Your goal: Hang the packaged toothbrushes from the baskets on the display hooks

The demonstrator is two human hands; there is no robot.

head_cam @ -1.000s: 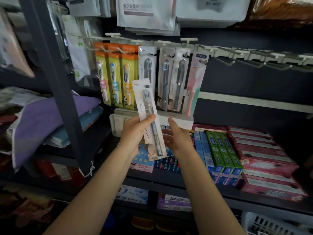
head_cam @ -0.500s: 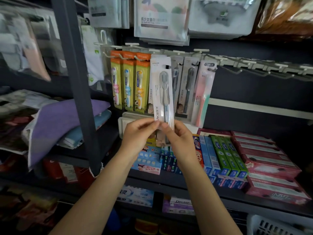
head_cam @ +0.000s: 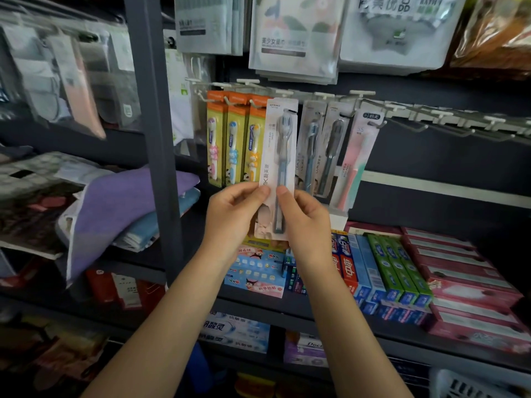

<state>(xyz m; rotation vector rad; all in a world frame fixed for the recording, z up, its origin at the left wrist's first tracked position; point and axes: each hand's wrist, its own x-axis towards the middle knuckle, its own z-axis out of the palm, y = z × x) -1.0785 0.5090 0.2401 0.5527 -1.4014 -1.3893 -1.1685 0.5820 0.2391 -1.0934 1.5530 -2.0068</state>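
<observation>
Both hands hold one white toothbrush pack (head_cam: 277, 165) upright at the middle of the view. The left hand (head_cam: 234, 218) pinches its lower left edge between thumb and fingers; the right hand (head_cam: 306, 222) pinches the lower right edge the same way. The pack's top stands level with the white hook rail (head_cam: 431, 116), in front of the hung packs — whether its hole is on a hook cannot be told. Its header reads "SPRING", and vertical print along the side shows "K" and Chinese characters; the lower part is hidden by the fingers.

At 11 o'clock of the held pack hang three orange-and-yellow children's toothbrush packs (head_cam: 234, 142), their small print too blurred to read. At 2 o'clock hang two grey packs (head_cam: 321, 150) and a pink toothbrush pack (head_cam: 355, 162) with a dark badge that cannot be made out. Above, at 12 o'clock, a white towel packet (head_cam: 293, 38) carries the characters "美少女" — the rest is soft. At 4 o'clock lie toothpaste boxes (head_cam: 393, 271). A white basket (head_cam: 471, 387) is cut off at the lower right corner.
</observation>
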